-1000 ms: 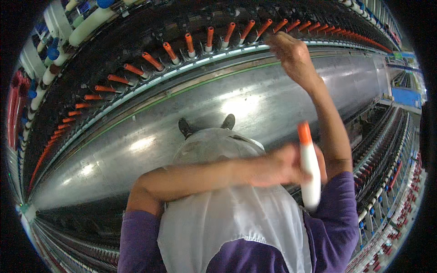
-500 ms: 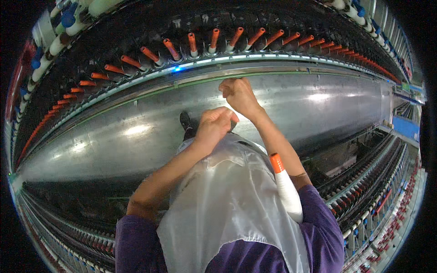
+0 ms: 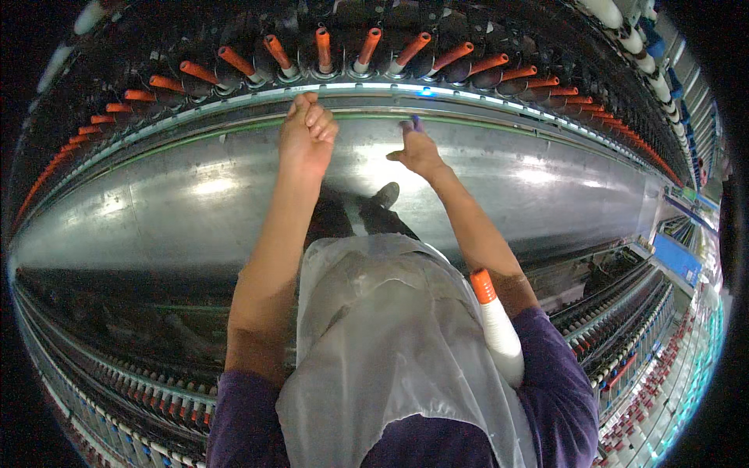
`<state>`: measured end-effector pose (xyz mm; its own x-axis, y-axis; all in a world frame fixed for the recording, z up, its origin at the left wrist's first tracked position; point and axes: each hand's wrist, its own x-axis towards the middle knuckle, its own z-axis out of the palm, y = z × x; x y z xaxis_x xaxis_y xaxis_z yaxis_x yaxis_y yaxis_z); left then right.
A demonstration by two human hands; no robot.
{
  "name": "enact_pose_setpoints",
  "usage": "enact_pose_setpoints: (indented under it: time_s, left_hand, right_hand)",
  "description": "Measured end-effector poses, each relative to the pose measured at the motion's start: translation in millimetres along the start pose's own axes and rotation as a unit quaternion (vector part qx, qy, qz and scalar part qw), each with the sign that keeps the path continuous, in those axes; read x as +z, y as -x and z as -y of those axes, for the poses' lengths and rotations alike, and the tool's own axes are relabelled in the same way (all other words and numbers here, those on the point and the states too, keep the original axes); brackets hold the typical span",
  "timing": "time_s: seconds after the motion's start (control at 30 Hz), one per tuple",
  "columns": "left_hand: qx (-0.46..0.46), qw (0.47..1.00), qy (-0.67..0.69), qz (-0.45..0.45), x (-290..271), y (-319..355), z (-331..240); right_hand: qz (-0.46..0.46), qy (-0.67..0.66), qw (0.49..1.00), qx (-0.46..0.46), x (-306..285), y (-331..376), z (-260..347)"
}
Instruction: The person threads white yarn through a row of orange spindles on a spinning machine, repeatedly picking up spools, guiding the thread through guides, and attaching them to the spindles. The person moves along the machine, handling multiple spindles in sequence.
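Note:
My left hand [image 3: 309, 139] is raised with its fingers curled in a pinch, just in front of the pale rail [image 3: 265, 92] of a spinning frame. Whatever it may hold is too fine to make out. Over to the right, my right hand [image 3: 420, 150] reaches toward the same rail, thumb and fingers apart, with nothing visible in it. A row of orange bobbin tubes [image 3: 324, 48] stands on spindles beyond both hands. Between my right arm and the white apron [image 3: 390, 335] rests a bobbin of white yarn [image 3: 501, 339] with an orange tip.
A blue light [image 3: 427, 91] glows on the rail near my right hand. The grey metal floor [image 3: 211, 187] runs along the aisle. Behind me stands another spinning frame [image 3: 156, 382] with rows of bobbins. A blue box-like unit [image 3: 677, 259] is at the far right.
My hands have parted: the left has gone forward and left to the rail, and the right has opened. The blue light and tubes have shifted right in view. My feet have moved.

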<state>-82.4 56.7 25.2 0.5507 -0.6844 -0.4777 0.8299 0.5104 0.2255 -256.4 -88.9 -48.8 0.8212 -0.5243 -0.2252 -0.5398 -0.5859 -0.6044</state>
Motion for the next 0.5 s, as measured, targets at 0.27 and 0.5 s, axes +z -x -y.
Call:
enact_pose_setpoints:
  time_s: [0.27, 0.5]
  left_hand:
    - [0.002, 0.992, -0.096, -0.079, -31.4, -45.9, -4.0]
    - [0.000, 0.988, -0.129, -0.083, -49.6, -72.6, 2.7]
  right_hand:
    - [-0.079, 0.095, 0.991, -0.047, -18.7, 24.2, 36.4]
    - [-0.041, -0.139, 0.949, -0.280, -51.4, 36.7, 118.9]
